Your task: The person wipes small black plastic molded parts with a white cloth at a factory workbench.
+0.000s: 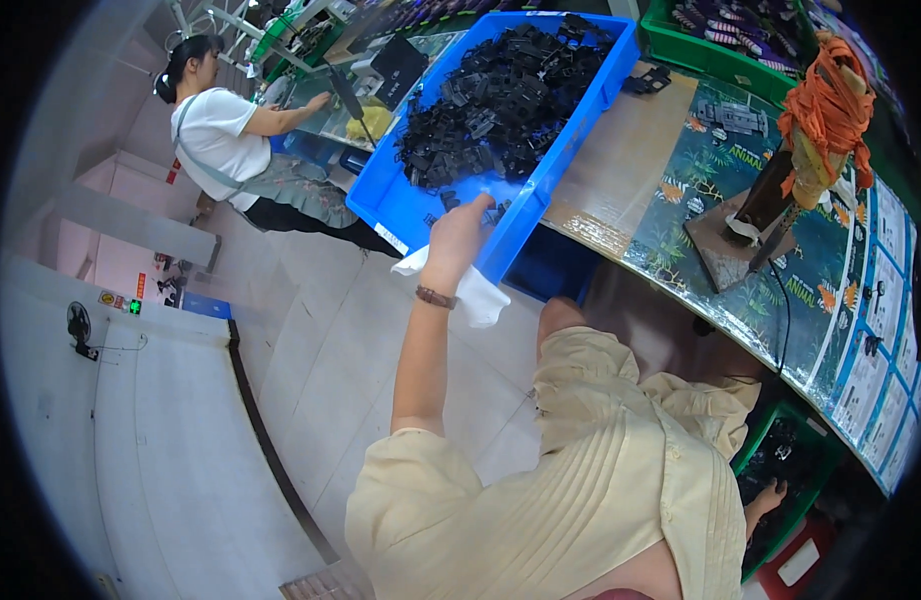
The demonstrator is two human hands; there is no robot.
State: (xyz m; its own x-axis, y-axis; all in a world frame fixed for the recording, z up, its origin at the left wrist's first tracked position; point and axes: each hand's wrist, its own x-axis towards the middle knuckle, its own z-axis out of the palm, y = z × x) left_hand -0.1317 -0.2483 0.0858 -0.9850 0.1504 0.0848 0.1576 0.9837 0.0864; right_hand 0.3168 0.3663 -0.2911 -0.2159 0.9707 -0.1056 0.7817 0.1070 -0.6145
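My left hand [459, 238] reaches over the near end of a large blue bin [386, 215], fingers drawn together at a few small dark pieces on its floor. What the fingertips hold is partly hidden. A heap of black plastic parts [501, 100] fills the rest of that bin. White paper or cloth [481, 298] hangs at the bin's edge, beside my wrist. Low at the right, my right hand [771, 497] is inside a green bin [793, 520] with black parts [778, 440]. Its fingers are curled, and their contents cannot be made out.
The worktable [671, 220] has a patterned cover. On it stand a fixture [756, 225] wrapped in orange cloth and a grey part [733, 117]. A green tray [721, 55] sits behind. A red stool [801, 560] is near the green bin. Another person [216, 130] works at the far left.
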